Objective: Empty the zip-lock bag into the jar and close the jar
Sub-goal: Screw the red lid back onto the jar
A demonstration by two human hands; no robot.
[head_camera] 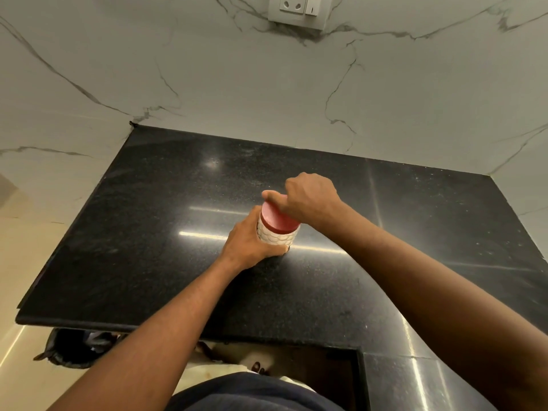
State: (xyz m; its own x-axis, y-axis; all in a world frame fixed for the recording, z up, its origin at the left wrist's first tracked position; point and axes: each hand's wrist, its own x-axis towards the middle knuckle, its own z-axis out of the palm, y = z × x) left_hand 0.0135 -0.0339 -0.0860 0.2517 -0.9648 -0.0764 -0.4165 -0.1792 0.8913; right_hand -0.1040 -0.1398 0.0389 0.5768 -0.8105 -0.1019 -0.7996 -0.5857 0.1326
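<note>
The jar [278, 238] stands on its base near the middle of the black table [148, 218], a little toward 3 o'clock. Its long axis runs up and down, and the red lid [279, 218] on top faces upward. In this wide view the axis leans slightly, from the base at 5 o'clock to the lid at 11 o'clock. The body is white with a scale-like pattern.

The left grip [247, 243] comes in from 7 o'clock and is wrapped round the jar's body from its 9 o'clock side, with the fingers curled under toward the base. The right grip [311, 200] comes in from 4 o'clock and sits over the lid's 1 o'clock edge, fingers curled down round the far rim and the thumb laid across the top. The jar sits between the two grips, held by both.

A wall socket [296, 8] is on the marble wall [237, 84] at 12 o'clock, and a dark bin bag [74, 348] lies on the floor below the table edge at 7 o'clock
</note>
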